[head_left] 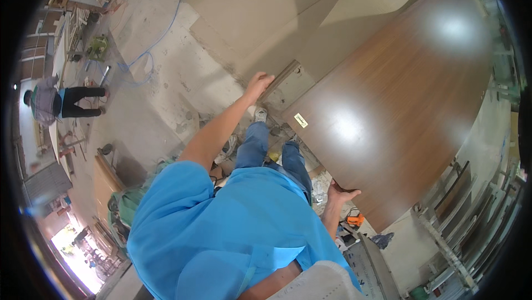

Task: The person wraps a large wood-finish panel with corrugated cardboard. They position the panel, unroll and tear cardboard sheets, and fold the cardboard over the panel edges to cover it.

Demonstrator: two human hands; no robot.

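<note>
A large, glossy brown wood-grain panel slants across the right side, with a small pale label near its left corner. My right hand grips the panel's near edge, thumb over the top face and fingers hidden beneath. Out ahead, on a bare arm, my left hand has its fingers curled together. Its fingertips come up against a narrow brown wooden strip beside the panel's left corner. Whether they hold that strip, I cannot make out.
Flat tan sheets lie ahead. A blue hose trails over the floor. Another person stands at the far left. An orange tool sits below the panel's near corner. Long boards are stacked at right; green cloth hangs at left.
</note>
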